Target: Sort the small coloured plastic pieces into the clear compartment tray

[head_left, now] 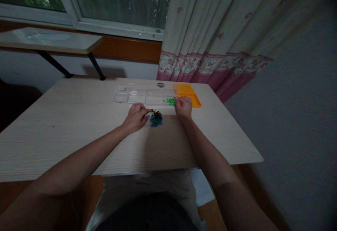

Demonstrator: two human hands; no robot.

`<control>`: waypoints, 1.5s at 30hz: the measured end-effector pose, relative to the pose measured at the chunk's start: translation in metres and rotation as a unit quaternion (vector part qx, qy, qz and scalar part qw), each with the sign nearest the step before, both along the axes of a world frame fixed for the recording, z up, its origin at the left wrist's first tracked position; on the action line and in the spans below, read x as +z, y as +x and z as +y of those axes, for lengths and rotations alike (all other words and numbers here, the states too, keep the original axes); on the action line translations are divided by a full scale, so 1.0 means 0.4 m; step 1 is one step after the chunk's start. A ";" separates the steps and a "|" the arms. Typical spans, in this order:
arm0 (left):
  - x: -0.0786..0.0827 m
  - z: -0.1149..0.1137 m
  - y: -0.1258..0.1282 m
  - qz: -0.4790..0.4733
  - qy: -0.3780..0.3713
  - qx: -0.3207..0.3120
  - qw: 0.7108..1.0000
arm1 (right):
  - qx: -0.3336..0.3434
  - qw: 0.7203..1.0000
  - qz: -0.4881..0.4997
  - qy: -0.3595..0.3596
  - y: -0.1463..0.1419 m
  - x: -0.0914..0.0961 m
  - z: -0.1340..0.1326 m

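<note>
Head camera: I see a mixed pile of tiny blue, green and dark-red pieces on the wood-grain tabletop, the left hand at its edge, thumb and index finger parted; beyond, the right hand curls beside green pieces in a clear compartment tray, whether grasping anything I cannot tell; an orange tray lies just right

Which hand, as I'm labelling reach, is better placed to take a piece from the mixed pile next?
Probably the left hand: its fingers are beside the mixed pile, while the right hand is farther off, by the green pieces.
</note>
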State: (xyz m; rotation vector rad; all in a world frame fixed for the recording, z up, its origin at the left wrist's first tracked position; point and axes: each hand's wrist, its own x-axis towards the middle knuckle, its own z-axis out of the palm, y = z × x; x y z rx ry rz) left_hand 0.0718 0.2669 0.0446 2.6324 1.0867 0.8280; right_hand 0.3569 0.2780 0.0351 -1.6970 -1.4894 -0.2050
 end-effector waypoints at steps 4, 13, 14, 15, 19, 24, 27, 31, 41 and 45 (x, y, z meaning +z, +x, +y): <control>0.001 -0.001 0.002 -0.001 -0.011 -0.001 1.000 | -0.002 1.000 0.002 0.002 -0.001 -0.002 0.001; 0.014 -0.008 0.001 0.000 -0.024 -0.003 1.000 | 0.003 1.000 0.008 -0.006 -0.002 0.002 -0.001; 0.015 -0.009 0.000 -0.001 -0.025 -0.004 1.000 | 0.004 1.000 0.010 -0.005 -0.002 0.001 -0.001; 0.016 -0.009 -0.001 -0.002 -0.025 -0.006 1.000 | 0.005 1.000 0.011 -0.003 -0.002 0.001 -0.001; 0.014 -0.007 -0.002 -0.003 -0.022 -0.014 1.000 | 0.004 1.000 0.009 0.005 -0.004 0.003 -0.003; 0.004 0.001 0.000 -0.006 -0.013 -0.002 1.000 | 0.004 1.000 0.004 0.001 -0.004 0.003 -0.003; -0.001 0.003 0.002 -0.011 -0.007 0.005 1.000 | 0.003 1.000 0.001 0.001 -0.002 0.004 -0.003; 0.000 0.004 0.003 -0.033 -0.002 0.005 0.999 | 0.013 0.999 -0.038 -0.008 -0.025 0.019 -0.019; -0.018 0.036 -0.003 -0.141 -0.066 0.033 0.987 | 0.263 0.945 -0.193 -0.031 -0.210 0.055 -0.097; -0.023 0.042 -0.006 -0.154 -0.076 0.020 0.985 | 0.261 0.944 -0.197 -0.045 -0.228 0.060 -0.104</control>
